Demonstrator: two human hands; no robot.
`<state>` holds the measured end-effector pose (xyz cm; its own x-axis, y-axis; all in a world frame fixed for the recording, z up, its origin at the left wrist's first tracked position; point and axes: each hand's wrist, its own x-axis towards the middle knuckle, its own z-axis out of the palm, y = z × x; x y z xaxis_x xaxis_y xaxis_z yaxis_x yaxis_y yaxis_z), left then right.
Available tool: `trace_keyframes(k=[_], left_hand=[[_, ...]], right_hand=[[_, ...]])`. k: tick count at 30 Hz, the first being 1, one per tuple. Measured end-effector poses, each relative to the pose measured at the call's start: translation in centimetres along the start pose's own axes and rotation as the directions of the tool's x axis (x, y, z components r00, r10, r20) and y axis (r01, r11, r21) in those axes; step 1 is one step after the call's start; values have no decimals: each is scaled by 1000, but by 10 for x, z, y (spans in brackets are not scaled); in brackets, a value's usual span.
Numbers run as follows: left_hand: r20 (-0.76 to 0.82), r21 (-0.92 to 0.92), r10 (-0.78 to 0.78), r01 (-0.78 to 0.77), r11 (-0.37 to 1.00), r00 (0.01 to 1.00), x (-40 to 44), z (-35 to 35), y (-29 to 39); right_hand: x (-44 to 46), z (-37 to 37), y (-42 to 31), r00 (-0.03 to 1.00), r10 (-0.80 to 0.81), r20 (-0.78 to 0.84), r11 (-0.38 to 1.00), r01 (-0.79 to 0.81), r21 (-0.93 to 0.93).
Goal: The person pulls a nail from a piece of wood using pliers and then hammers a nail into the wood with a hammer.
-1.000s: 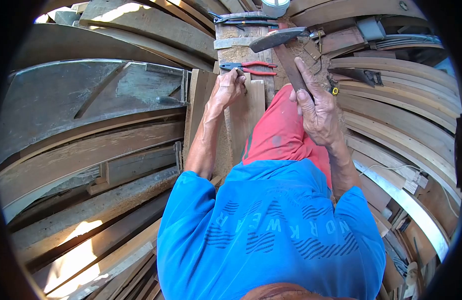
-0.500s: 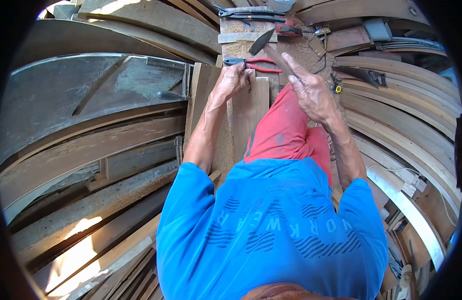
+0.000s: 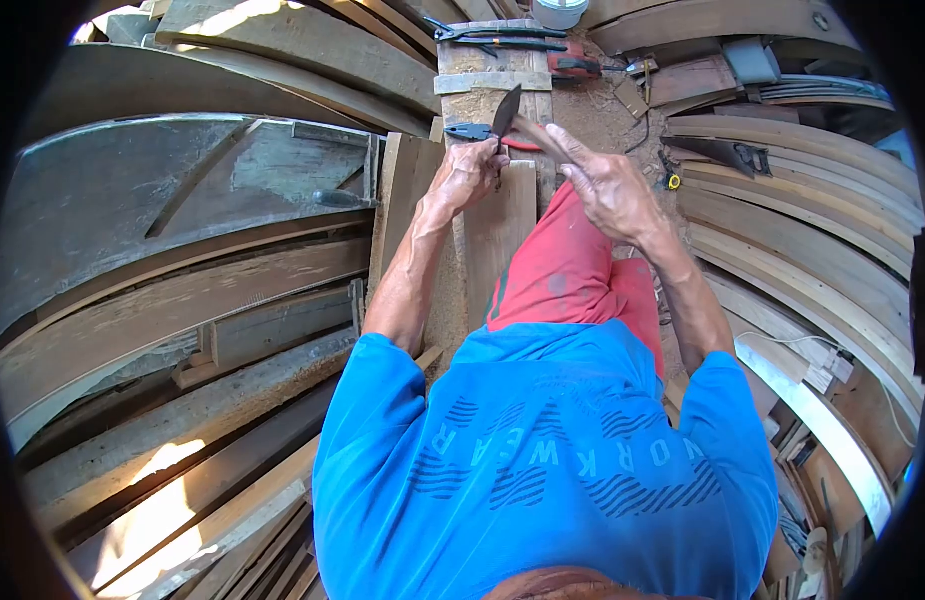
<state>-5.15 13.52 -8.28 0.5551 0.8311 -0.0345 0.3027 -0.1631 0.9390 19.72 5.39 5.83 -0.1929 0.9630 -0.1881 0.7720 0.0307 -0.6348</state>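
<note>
My right hand (image 3: 613, 192) is closed around the wooden handle of a hammer (image 3: 507, 110), whose dark pointed head is just above my left fingertips. Pinched together over the end of a wooden board (image 3: 501, 225), my left hand (image 3: 471, 172) is on something thin and dark that is too small to name. Pliers (image 3: 470, 131) with red handles lie just beyond my left hand, partly hidden behind the hammer. The board lies lengthwise beside my red-trousered leg.
Long-handled cutters (image 3: 503, 38) lie on the bench planks (image 3: 473, 105) at the far end, near a white bucket (image 3: 560, 12). Stacked boards (image 3: 183, 270) line the left side. On the right, a handsaw (image 3: 718, 152) rests on more boards, with a yellow tape measure (image 3: 673, 182) nearby.
The hammer has swung down and to the left, bringing its head close to my left fingertips. My right hand moved slightly lower; my left hand stays almost in place.
</note>
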Motion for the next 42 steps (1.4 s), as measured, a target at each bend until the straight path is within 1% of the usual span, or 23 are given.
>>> trace_keyframes(k=[1, 3, 5, 7, 9, 12, 14, 15, 17, 18, 20, 21, 23, 26, 28, 29, 32, 34, 36, 37, 39, 40, 42], left_hand=[[8, 176, 103, -103, 979, 995, -2, -2, 1], [33, 209, 27, -34, 977, 999, 1, 2, 1], [56, 265, -42, 26, 964, 998, 6, 1, 7], [82, 290, -11, -14, 957, 997, 9, -1, 4], [103, 319, 17, -49, 947, 995, 10, -3, 0], [93, 289, -19, -9, 957, 996, 7, 0, -5], [66, 176, -114, 101, 979, 991, 9, 1, 4], [84, 229, -84, 63, 971, 993, 10, -2, 7], [104, 306, -91, 55, 950, 990, 12, -4, 9], [113, 343, -97, 53, 938, 989, 13, -5, 9], [98, 235, -107, 82, 969, 989, 12, -2, 1], [99, 223, -84, 60, 973, 992, 10, -2, 0], [80, 157, -59, 46, 986, 995, 8, -1, 0], [65, 221, 20, -34, 975, 998, 7, -3, 6], [33, 159, 66, -70, 985, 997, -1, 4, -5], [7, 129, 89, -89, 988, 996, -1, 7, -15], [28, 197, 70, -75, 978, 997, -3, 1, -1], [40, 191, 90, -96, 977, 995, -3, 2, -5], [54, 187, 84, -93, 978, 995, -1, 1, -5], [46, 203, 106, -113, 973, 993, 0, 0, -3], [23, 234, 145, -146, 961, 989, 2, -1, 3], [38, 194, 66, -72, 978, 997, 1, -2, 6], [84, 112, -93, 83, 990, 992, -2, -3, 14]], right_hand=[[0, -6, -9, 997, 12, -74, 993, -3, 117], [1, -22, -32, 974, 68, -216, 939, 11, 343], [7, -21, -38, 959, 240, -152, 929, -181, 324], [12, -17, -24, 978, 184, -103, 969, -163, 185], [24, -4, 8, 996, -88, 4, 994, 88, -59], [30, -13, 12, 977, -123, -172, 971, 154, 183], [30, -28, -23, 972, 173, -156, 913, -99, 396], [32, -24, -25, 958, 231, -170, 896, -142, 420], [38, 7, 29, 955, -180, -236, 944, 235, 232], [38, -1, 28, 988, -114, -103, 964, 135, 231], [36, -22, 17, 983, 37, 178, 979, -72, 190], [35, -25, 15, 998, -30, 50, 963, 15, 270], [35, -35, -18, 981, 179, -73, 899, -133, 417], [31, -3, 5, 989, 10, -149, 967, 28, 253], [25, -9, 14, 952, -43, 304, 995, 70, -77], [21, -14, 11, 967, -88, 238, 994, 101, -43], [16, -33, -26, 986, 67, -151, 928, -6, 372], [13, -34, -32, 971, 165, -171, 915, -86, 394], [16, -11, -9, 973, 26, -228, 952, 45, 302], [19, -17, 1, 997, -54, 56, 994, 48, 102], [22, -27, 4, 998, -3, 60, 982, -8, 187], [23, -30, 2, 997, 26, 77, 971, -43, 236], [26, -23, -3, 986, 111, -129, 900, -44, 434]])
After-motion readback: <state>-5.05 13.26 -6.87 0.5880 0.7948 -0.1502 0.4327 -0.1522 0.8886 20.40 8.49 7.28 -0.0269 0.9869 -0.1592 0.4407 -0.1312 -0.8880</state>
